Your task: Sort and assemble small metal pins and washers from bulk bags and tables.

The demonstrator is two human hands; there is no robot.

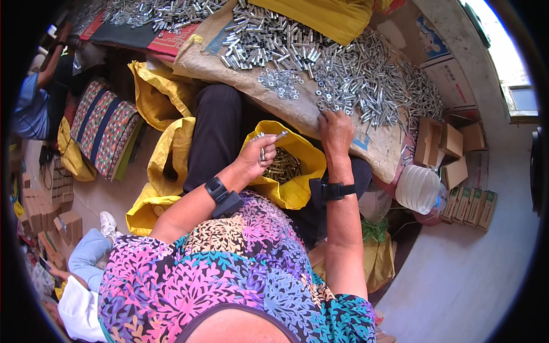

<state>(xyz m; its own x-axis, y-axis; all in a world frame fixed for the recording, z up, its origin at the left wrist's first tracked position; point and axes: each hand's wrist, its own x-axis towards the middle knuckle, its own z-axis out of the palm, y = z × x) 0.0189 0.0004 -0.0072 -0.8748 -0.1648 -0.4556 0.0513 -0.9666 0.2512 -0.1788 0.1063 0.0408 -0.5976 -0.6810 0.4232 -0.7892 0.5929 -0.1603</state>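
Note:
My left hand is closed around several metal bolts, one of which sticks out past the fingertips to the right. It is held over the mouth of a yellow sack on my lap, which has brassy metal bolts inside. My right hand reaches to the near edge of the covered table. Its fingertips are drawn together at a spread of small washers or nuts; what they pinch is hidden. Right beyond lies a wide heap of silvery bolts. A separate small pile of rings lies left of it.
More yellow sacks stand open at the left of my leg. On the right are a large clear plastic bottle, open cardboard boxes and a row of small boxes by the wall. Other people sit at far left and lower left.

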